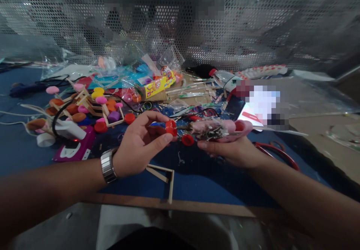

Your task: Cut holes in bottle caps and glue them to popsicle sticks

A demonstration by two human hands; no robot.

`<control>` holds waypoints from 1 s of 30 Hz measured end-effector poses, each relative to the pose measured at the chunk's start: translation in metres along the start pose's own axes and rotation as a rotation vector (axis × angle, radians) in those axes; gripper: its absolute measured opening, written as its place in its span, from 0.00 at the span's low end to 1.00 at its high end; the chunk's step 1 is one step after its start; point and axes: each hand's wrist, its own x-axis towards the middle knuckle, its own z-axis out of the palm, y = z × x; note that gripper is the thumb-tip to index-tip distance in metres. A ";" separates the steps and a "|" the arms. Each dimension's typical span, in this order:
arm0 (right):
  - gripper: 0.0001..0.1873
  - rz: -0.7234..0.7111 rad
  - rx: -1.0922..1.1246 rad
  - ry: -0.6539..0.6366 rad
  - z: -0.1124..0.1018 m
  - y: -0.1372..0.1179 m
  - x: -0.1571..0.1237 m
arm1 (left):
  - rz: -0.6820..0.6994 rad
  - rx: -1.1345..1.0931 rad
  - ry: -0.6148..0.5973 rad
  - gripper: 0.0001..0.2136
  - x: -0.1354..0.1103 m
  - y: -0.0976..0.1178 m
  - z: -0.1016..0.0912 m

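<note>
Between the thumb and fingers of my left hand (pixel 143 141) is a small red bottle cap (pixel 171 128), turned toward the right. My right hand (pixel 227 150) grips a pink hot glue gun (pixel 213 128) smeared with dried glue, and its nozzle points left at the cap, touching it or very close. A clear glue stick (pixel 284 130) juts from the back of the gun. Below the nozzle a second red cap (pixel 188 140) lies on the blue table. Nearer the front edge is an angled frame of wooden sticks (pixel 168 178).
At the left, a purple power strip (pixel 75 145) holds a white plug (pixel 70 130). Behind it are several stick frames with coloured caps (pixel 92 103). A yellow-labelled bottle (pixel 160 85), a clear plastic bottle (pixel 225 79) and a lit phone (pixel 260 105) lie toward the back, before a perforated metal screen (pixel 180 24).
</note>
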 end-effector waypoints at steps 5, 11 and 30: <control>0.14 0.050 -0.035 -0.011 -0.001 0.000 -0.001 | 0.011 0.001 -0.011 0.14 0.000 0.000 0.000; 0.13 0.032 -0.041 -0.048 0.000 -0.002 0.001 | 0.004 -0.007 -0.015 0.14 -0.001 0.001 0.000; 0.11 0.026 -0.039 -0.055 0.000 -0.002 0.002 | 0.006 -0.007 -0.017 0.14 -0.001 0.001 -0.001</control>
